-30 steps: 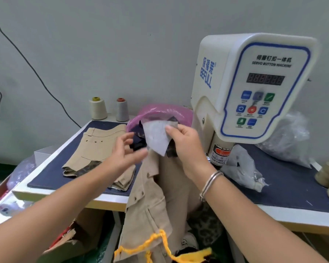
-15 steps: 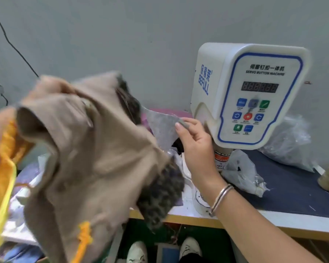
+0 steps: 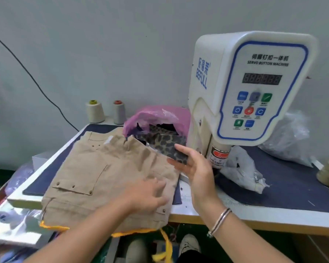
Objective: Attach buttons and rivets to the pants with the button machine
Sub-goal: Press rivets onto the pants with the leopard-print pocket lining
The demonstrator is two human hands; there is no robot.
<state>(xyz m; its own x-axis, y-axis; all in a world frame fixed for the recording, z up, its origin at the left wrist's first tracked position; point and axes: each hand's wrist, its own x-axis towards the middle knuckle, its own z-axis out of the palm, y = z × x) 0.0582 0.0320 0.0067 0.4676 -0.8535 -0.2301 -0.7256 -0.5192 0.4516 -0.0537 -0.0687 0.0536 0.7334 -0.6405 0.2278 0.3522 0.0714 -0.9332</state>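
Note:
Tan pants [image 3: 103,173] with small dark rivets and a yellow tie lie flat on the table's left side, on top of another tan pair. My left hand [image 3: 146,194] rests flat on their lower right part, fingers spread. My right hand [image 3: 194,168] hovers with straight fingers at the pants' right edge, beside a leopard-print piece [image 3: 165,145]. The white button machine [image 3: 249,88] stands just right of my right hand, its pressing head low behind the hand.
A pink plastic bag [image 3: 156,116] of fabric scraps sits behind the pants. Two thread cones [image 3: 104,112] stand at the back. Clear plastic bags [image 3: 241,168] lie right of the machine on the dark mat [image 3: 285,188]. More cones are at the right edge.
The tan pants were swung up through the air to the left and now lie flat on the stack. My right hand let go of the grey scrap and dropped lower.

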